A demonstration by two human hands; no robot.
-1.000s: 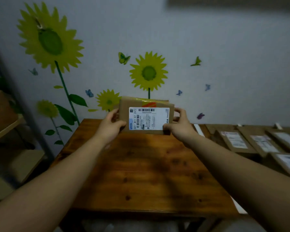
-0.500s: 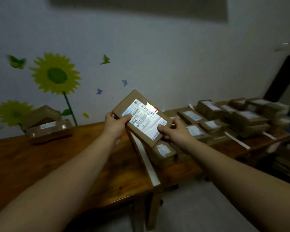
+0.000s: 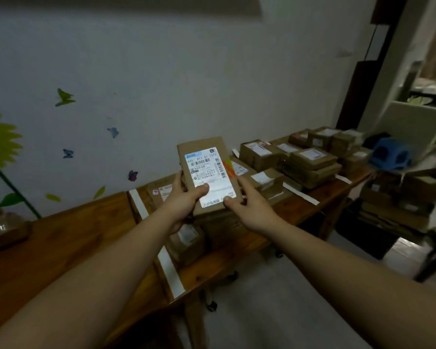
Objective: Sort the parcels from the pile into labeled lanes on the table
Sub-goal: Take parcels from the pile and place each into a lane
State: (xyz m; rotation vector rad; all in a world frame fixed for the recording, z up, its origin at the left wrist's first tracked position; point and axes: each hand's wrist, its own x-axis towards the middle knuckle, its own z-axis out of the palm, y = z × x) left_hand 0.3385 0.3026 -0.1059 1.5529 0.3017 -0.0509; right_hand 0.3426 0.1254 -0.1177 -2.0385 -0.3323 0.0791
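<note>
I hold a flat brown parcel (image 3: pixel 207 172) with a white shipping label upright in front of me, above the wooden table (image 3: pixel 61 248). My left hand (image 3: pixel 184 200) grips its lower left edge, thumb across the label. My right hand (image 3: pixel 249 205) holds the lower right corner, thumb on the bottom of the label. White tape strips (image 3: pixel 170 270) mark lanes on the table. Parcels lie in the lanes under and behind the held one, with stacks of parcels (image 3: pixel 310 162) further right.
A brown box (image 3: pixel 3 230) sits at the table's far left by the sunflower wall sticker. A blue plastic object (image 3: pixel 390 153) and more boxes (image 3: pixel 418 190) stand past the table's right end. Grey floor lies below the table's front edge.
My view has swung right from the left part of the table to the taped lanes. The parcel came along in both hands and turned from landscape to upright.
</note>
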